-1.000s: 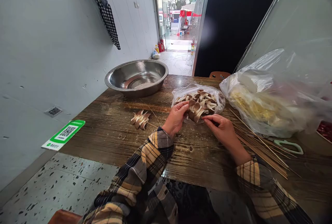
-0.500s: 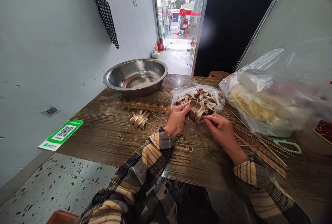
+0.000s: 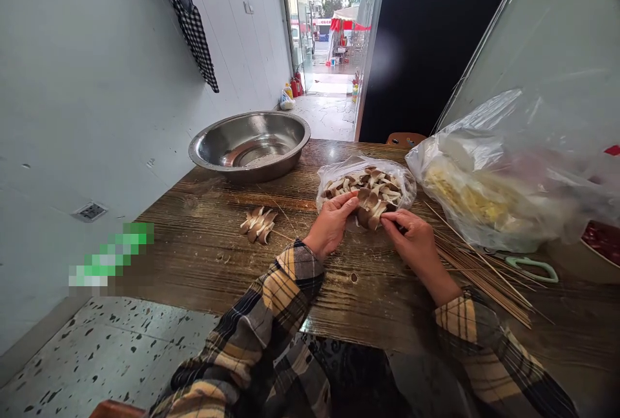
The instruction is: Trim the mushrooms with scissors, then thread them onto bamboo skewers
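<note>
A bunch of overlapping brown-and-white oyster mushrooms [image 3: 371, 210] is held between my hands, over the near edge of a clear plastic bag [image 3: 409, 193] of loose mushrooms. My left hand [image 3: 334, 227] pinches the bunch from the left with thumb and fingers. At its lower right edge, my right hand [image 3: 409, 236] is closed in a pinch; what lies between those fingertips is too small to make out. Left of my left hand, a skewer of mushrooms [image 3: 258, 225] lies on the table, its thin stick [image 3: 282, 235] pointing right.
Loose bamboo skewers [image 3: 484, 282] and green-handled scissors [image 3: 533, 268] lie right of my right hand. Behind them sits a large plastic bag [image 3: 484, 192] with yellowish food, beside a container of dark red pieces [image 3: 603, 243]. A steel basin [image 3: 249, 146] stands at the table's back left.
The view has shifted slightly. Both hands stay at the mushroom bunch with nearly the same grip. The skewer of mushrooms still lies on the table.
</note>
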Tool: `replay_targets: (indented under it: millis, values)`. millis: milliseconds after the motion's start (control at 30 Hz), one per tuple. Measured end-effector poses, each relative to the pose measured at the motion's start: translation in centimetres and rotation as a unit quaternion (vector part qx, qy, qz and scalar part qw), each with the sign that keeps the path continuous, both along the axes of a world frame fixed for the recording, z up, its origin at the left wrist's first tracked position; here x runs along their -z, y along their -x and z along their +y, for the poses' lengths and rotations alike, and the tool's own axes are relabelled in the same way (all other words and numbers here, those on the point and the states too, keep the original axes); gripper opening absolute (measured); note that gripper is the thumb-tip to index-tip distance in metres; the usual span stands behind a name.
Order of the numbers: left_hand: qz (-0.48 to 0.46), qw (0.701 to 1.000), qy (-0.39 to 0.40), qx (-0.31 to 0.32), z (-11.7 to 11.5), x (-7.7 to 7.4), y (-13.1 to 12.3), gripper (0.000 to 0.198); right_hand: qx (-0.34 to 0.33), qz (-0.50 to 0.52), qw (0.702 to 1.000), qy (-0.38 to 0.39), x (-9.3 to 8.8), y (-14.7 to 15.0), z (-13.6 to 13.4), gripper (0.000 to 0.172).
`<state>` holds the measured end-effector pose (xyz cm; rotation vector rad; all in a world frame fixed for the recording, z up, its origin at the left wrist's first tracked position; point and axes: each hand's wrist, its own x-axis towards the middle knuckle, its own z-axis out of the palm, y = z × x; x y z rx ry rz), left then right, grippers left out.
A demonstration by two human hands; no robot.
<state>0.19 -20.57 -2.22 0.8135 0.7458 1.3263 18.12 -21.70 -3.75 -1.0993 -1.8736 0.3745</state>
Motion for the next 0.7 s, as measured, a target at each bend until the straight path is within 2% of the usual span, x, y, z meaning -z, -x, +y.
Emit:
replay_targets:
  millis: [133,267,433,533,633,700]
  values:
    - [-0.012,0.999,0.033,0.006,0.3,-0.3,0.9,0.041,0.022,0.005,1.0,-0.004,0.0,-0.8,0.6,0.022]
    - [0.037,0.997,0.011,-0.066,0.7,-0.6,2.0,0.033,0.047,0.015,0.999,-0.009,-0.2,-1.5,0.9,0.022]
    - [0.118,0.98,-0.043,-0.154,1.2,-0.6,2.9,0.025,0.07,0.031,0.997,-0.016,-0.4,-1.9,1.1,0.023]
    - [0.179,0.966,-0.076,-0.171,1.6,-0.1,3.0,0.022,0.098,0.064,0.993,-0.009,-0.5,-2.1,1.2,0.023]
    - [0.311,0.933,-0.115,-0.141,2.0,0.6,3.0,0.017,0.108,0.077,0.991,-0.003,-0.5,-2.3,1.2,0.024]
    - [0.433,0.878,-0.158,-0.131,2.1,0.9,3.0,0.014,0.104,0.078,0.991,-0.003,-0.5,-2.3,1.3,0.024]
